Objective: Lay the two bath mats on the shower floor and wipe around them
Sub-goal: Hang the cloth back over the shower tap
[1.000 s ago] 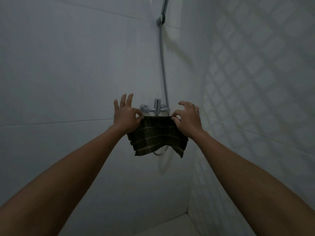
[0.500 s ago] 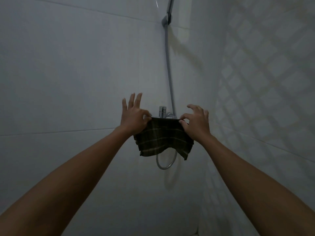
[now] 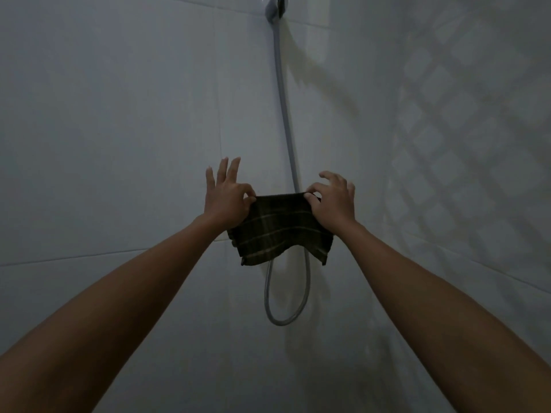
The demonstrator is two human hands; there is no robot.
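Stretching between both raised arms, a dark checked cloth (image 3: 278, 231) is held up in front of the white tiled wall (image 3: 119, 129). Its upper left corner is pinched between thumb and forefinger of the left hand (image 3: 228, 198), the other fingers being spread upward; its upper right corner is pinched likewise by the right hand (image 3: 334, 201). The lower edge is left hanging loose. Behind the cloth a grey shower hose (image 3: 283, 90) is seen running down the wall and looping below.
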